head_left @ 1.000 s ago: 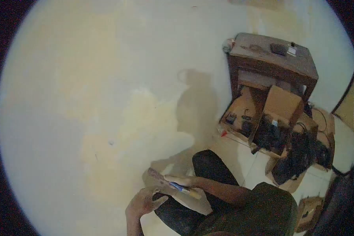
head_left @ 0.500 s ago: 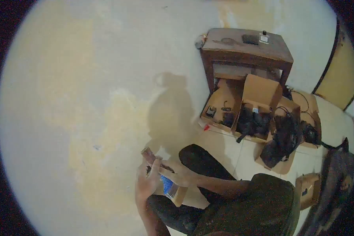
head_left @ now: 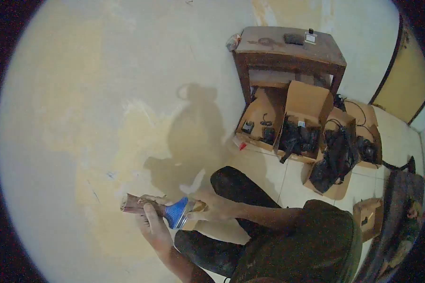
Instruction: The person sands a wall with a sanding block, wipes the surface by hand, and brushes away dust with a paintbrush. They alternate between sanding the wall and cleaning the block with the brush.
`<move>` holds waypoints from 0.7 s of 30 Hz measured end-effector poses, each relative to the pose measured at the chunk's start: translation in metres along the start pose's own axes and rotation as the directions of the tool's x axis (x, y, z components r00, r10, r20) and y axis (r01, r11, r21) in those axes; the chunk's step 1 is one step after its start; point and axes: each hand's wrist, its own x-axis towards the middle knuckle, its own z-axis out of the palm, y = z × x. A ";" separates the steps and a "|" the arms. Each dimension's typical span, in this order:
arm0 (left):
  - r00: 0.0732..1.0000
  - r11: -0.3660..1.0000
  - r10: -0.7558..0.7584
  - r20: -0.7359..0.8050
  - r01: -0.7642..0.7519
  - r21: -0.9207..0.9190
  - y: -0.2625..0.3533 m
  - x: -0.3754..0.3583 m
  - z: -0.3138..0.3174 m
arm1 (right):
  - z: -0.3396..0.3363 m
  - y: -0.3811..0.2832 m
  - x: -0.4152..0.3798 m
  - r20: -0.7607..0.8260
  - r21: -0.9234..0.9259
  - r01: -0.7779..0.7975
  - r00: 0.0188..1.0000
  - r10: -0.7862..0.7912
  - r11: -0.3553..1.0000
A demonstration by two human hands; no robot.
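Brown rolled material (head_left: 133, 203) lies in my left hand (head_left: 155, 225), with the fingers wrapped round it and its rolled end pointing left. Beside it is a blue textured piece (head_left: 175, 212) with a pale, shiny band on its right side. My right hand (head_left: 212, 206) is closed on the tan end of this blue piece. The brown roll and the blue piece meet between my hands; whether they are joined I cannot tell. Both hands are in front of the wall, above my bent legs.
A wooden table (head_left: 288, 51) stands at the back right, with small items on top. Open cardboard boxes (head_left: 311, 101) holding black gear and cables are on the tiled floor. A smaller box (head_left: 369, 212) sits at the right. The stained wall (head_left: 80, 118) fills the left side.
My left hand has moved left with the brown roll, which now lies more level. The blue piece has turned and shows more fully between my hands. The view has shifted slightly.
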 end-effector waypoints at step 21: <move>0.989 0.994 -0.102 -0.110 0.098 -0.039 -0.027 -0.014 0.020 | -0.006 -0.071 -0.034 -0.169 -0.193 -0.025 0.986 -0.008 0.981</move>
